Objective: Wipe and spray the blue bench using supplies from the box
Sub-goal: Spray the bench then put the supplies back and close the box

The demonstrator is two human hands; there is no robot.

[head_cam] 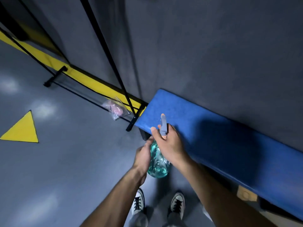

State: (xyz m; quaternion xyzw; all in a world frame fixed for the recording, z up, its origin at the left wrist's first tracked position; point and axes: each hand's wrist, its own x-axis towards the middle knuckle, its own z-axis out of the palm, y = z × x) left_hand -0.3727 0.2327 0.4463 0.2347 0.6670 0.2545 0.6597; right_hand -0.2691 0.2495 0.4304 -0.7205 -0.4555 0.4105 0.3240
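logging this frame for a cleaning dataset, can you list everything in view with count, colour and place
spray bottle: 1, clear teal with grey trigger head, held over the floor at the bench's near end
blue bench: 1, blue, along the grey wall at right
cardboard box: 1, brown, partly hidden under the bench
plastic bag: 1, clear with pink contents, on the floor by the black frame
black frame: 1, black, against the wall at left
yellow triangle: 1, yellow, on the floor at left
shoes: 2, white with black laces, bottom centre
left hand: 1, holds the bottle body
right hand: 1, fingers round the bottle neck
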